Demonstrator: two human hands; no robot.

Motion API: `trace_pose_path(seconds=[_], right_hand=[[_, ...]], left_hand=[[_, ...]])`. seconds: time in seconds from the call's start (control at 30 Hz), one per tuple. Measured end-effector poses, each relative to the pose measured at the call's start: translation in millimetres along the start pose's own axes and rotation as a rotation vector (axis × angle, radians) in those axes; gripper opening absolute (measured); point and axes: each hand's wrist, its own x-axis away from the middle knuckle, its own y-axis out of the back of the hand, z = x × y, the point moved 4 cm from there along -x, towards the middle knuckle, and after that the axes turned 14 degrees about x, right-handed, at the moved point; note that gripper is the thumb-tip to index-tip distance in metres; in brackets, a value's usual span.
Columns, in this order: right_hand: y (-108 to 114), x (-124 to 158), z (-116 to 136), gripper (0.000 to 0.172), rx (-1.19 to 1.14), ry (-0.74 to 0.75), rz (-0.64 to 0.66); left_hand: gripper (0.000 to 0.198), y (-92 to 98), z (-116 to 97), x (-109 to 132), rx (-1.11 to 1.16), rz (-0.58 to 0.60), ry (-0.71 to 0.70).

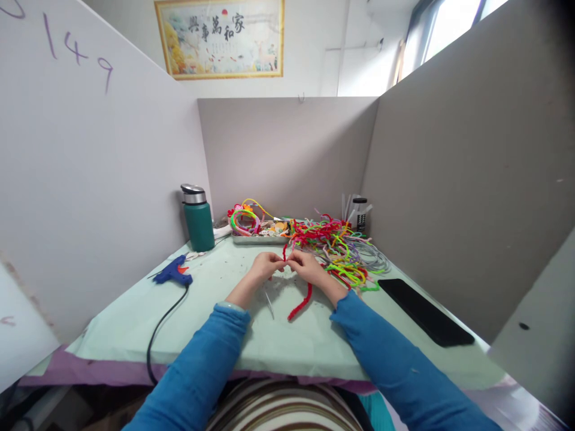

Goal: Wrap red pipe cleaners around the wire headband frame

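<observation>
Both my hands meet over the middle of the pale green table (135,323). My left hand (266,266) and my right hand (304,265) are each closed in a pinch on a red pipe cleaner (300,305). Its upper part is bent between my fingertips, and its free end trails down onto the table toward me. A thin white stick (269,304) lies on the table just below my left hand. Blue sleeves cover both forearms.
A heap of coloured pipe cleaners (344,248) lies right of my hands. Behind it stand a metal tray (258,239) of craft bits and a small dark bottle (360,214). A green flask (198,218) and a blue glue gun (173,272) are at left, a black phone (424,311) at right. Grey partitions enclose the table.
</observation>
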Motion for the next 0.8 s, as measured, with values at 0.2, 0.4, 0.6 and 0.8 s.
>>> trace_pose_path(seconds=[0.2,0.4,0.6,0.8], right_hand=[[-0.1,0.2,-0.1,0.014,0.016,0.019,-0.005],[-1.3,0.4,0.0,0.014,0.025,0.028,-0.014],[-1.3,1.6,3.0,0.014,0.027,0.038,-0.002],[-0.4,3.4,6.8,0.013,0.013,0.07,0.007]], left_hand=[[0.035,-0.1,-1.0,2.1,0.02,0.014,0.018],[0.042,-0.3,1.1,1.0,0.07,0.028,0.038],[0.036,0.1,-2.3,7.5,0.168,0.026,0.121],[0.035,2.1,3.8,4.7,0.211,0.038,0.119]])
